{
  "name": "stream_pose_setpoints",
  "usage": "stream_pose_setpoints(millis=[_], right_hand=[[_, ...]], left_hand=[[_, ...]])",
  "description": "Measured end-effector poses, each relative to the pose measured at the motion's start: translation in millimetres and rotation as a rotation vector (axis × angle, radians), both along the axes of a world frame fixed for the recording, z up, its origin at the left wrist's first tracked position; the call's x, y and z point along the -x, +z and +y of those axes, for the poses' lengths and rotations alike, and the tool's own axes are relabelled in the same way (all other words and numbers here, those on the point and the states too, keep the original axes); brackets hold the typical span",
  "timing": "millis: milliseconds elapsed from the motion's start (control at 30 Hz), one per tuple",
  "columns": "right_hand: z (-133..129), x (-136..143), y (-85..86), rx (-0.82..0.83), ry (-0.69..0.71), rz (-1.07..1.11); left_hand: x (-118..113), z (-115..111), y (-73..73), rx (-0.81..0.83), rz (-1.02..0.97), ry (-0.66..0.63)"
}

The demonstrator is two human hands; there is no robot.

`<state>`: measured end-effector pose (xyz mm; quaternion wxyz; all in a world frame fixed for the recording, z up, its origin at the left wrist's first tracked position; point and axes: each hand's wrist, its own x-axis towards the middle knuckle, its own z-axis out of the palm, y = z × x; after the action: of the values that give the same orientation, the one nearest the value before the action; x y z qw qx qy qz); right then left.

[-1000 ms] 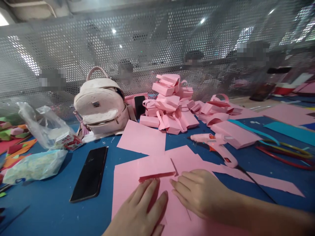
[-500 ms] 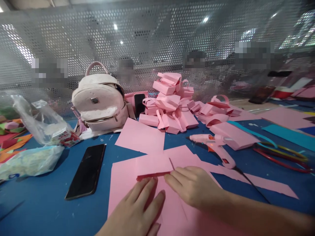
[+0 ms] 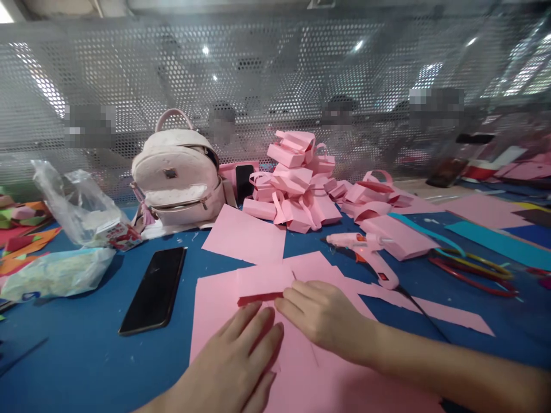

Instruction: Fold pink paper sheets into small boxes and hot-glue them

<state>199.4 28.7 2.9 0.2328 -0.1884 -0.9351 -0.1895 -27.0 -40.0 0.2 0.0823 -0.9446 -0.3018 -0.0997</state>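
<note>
A pink sheet of paper (image 3: 263, 279) lies in front of me, one edge folded up so that a darker, shaded underside shows. My left hand (image 3: 243, 355) rests below that fold, fingers stretched out and slightly apart, fingertips at the folded edge. At the right end of the fold, my right hand (image 3: 321, 315) has its fingers curled together and pressed on the paper. Larger pink sheets (image 3: 206, 327) lie underneath, and a thin dark line runs down beside the right hand. Both thumbs are mostly hidden.
To the right lie a pink glue gun (image 3: 365, 246) with its cord, a pink strip (image 3: 447, 315) and coloured rings (image 3: 477, 281). Folded pink paper bags (image 3: 297, 189) are heaped behind. Leftward are a black phone (image 3: 155, 289), a backpack (image 3: 178, 178) and plastic bags (image 3: 64, 272).
My right hand has slid a little to the left along the fold, nearer my left hand. My left hand stays at the folded edge. The camera view has shifted slightly.
</note>
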Motion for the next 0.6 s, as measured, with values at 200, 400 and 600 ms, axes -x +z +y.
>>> stream_pose_setpoints(millis=[200, 400, 600], right_hand=[[-1.4, 4.2, 4.0, -0.005, -0.037, 0.007], [-1.1, 3.5, 5.9, -0.001, -0.009, -0.042], [0.1, -2.0, 2.9, -0.027, 0.008, -0.026]], left_hand=[[-2.0, -1.6, 5.1, 0.045, -0.031, 0.0], [-1.8, -5.5, 6.1, 0.102, -0.075, 0.014], [-2.4, -8.7, 7.2, 0.129, -0.113, 0.036]])
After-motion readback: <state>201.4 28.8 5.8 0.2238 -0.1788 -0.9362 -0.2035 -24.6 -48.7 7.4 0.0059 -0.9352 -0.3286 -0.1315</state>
